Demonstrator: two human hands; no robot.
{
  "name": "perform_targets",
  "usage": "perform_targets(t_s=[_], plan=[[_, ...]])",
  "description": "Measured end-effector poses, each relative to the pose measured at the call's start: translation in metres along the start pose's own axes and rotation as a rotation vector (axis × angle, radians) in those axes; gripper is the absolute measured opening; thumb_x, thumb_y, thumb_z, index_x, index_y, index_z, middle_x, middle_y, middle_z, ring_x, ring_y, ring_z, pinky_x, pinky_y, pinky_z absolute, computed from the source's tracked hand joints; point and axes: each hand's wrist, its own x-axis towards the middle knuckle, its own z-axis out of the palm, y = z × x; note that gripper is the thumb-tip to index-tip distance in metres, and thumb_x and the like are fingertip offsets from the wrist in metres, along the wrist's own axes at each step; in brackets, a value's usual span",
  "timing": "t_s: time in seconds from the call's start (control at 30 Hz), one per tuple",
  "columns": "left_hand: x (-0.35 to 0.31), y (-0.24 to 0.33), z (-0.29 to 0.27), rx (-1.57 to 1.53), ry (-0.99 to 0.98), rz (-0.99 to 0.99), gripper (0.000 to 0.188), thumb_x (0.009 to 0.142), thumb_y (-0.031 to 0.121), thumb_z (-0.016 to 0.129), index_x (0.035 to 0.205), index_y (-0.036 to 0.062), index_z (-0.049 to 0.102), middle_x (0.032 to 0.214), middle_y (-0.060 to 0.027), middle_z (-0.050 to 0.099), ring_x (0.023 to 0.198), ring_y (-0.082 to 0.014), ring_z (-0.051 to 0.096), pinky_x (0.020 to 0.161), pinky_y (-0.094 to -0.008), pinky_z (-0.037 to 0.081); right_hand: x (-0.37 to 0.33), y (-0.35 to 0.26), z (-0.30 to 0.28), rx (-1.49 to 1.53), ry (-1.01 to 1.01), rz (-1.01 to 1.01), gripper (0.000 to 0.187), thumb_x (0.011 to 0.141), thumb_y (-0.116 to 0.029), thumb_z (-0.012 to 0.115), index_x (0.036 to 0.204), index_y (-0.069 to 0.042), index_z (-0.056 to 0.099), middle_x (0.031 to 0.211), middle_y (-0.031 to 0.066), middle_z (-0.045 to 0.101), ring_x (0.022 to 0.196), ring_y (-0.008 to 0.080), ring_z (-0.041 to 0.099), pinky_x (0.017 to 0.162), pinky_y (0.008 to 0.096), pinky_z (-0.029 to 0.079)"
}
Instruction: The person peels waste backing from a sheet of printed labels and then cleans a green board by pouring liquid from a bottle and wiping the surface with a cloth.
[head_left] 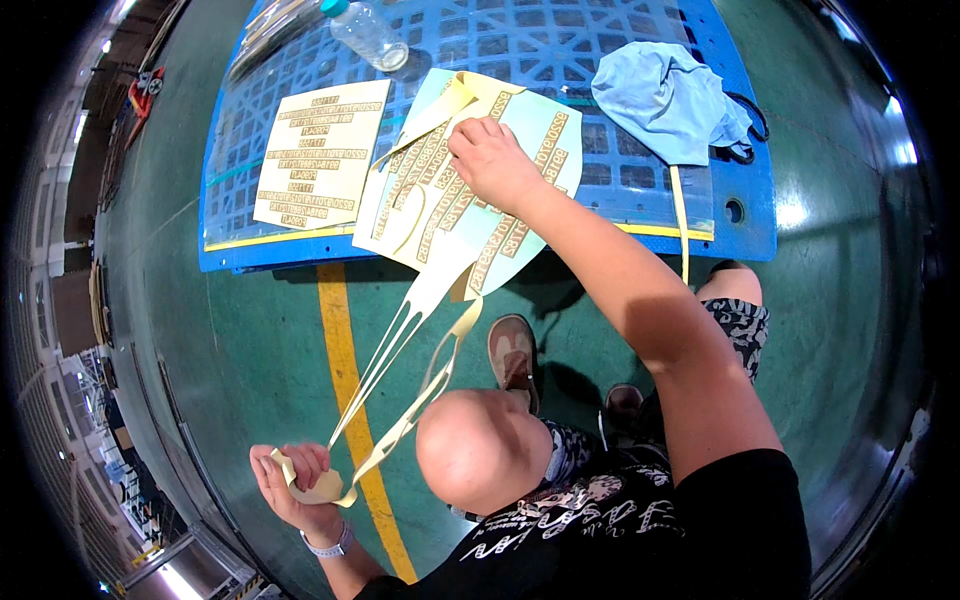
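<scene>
My left hand [292, 482] is closed around a bunched strip of pale yellow film [322, 490], low on the left and away from the table. From it, thin stretched strands and a looping ribbon run up to a lettered adhesive sheet [430, 225] at the table's near edge. That sheet has a light green backing and rows of brown cut-out lettering; a loose yellow flap [440, 105] curls over its top. My right hand [495, 165] lies on the sheet, fingers bent and resting against its surface. Left of it, a second yellow lettered sheet [325, 150] lies flat.
The blue grid-patterned pallet table [590, 35] has a transparent cover. A clear bottle with a green cap [368, 35] lies toward the back. A light blue cloth item [665, 100] with a dark strap is at the right. Yellow tape [680, 215] hangs off the near edge.
</scene>
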Motion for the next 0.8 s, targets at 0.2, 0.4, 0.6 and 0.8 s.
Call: perform_targets(t_s=[0.2,0.4,0.6,0.8], plan=[[0.008,0.003,-0.017,0.02,0.079,-0.003,0.023,0.103,0.025,0.037,0.086,0.0113,0.043,0.052,0.0035,0.027,0.045,-0.0065,0.024,0.047,-0.025,0.025,-0.001,0.003,0.0,0.007,0.001,-0.01,0.019,0.086,-0.017,0.057,0.102,-0.008,0.057,0.106,0.0086,0.052,0.106,0.0266,0.048,0.093,0.0397,0.038],[0.081,-0.052,-0.056,-0.157,0.286,-0.222,0.032,0.1,0.025,0.043,0.07,0.0144,0.038,0.052,0.005,0.021,0.046,-0.0066,0.021,0.045,-0.0265,0.023,-0.002,0.002,-0.003,-0.003,-0.018,-0.016,0.02,0.084,-0.016,0.057,0.102,-0.007,0.057,0.106,0.0096,0.052,0.106,0.0273,0.048,0.092,0.0402,0.038],[0.129,-0.219,-0.01,0.091,0.218,-0.438,0.031,0.088,0.04,0.062,0.085,0.0108,0.052,0.064,-0.0029,0.051,0.053,-0.018,0.053,0.048,-0.0332,0.046,0.003,-0.006,-0.002,0.004,0.02,-0.013,0.019,0.082,-0.014,0.057,0.1,-0.006,0.056,0.105,0.0098,0.052,0.105,0.0273,0.048,0.092,0.04,0.038],[0.128,-0.213,0.054,0.37,-0.18,-0.348,0.017,0.094,0.017,0.059,0.085,0.0112,0.045,0.08,0.0035,0.049,0.072,-0.0059,0.045,0.06,-0.0222,0.04,0.0,-0.004,-0.003,0.238,0.086,0.044,0.016,0.083,-0.009,0.058,0.098,-0.005,0.056,0.104,0.0107,0.053,0.104,0.0306,0.048,0.09,0.0411,0.04]])
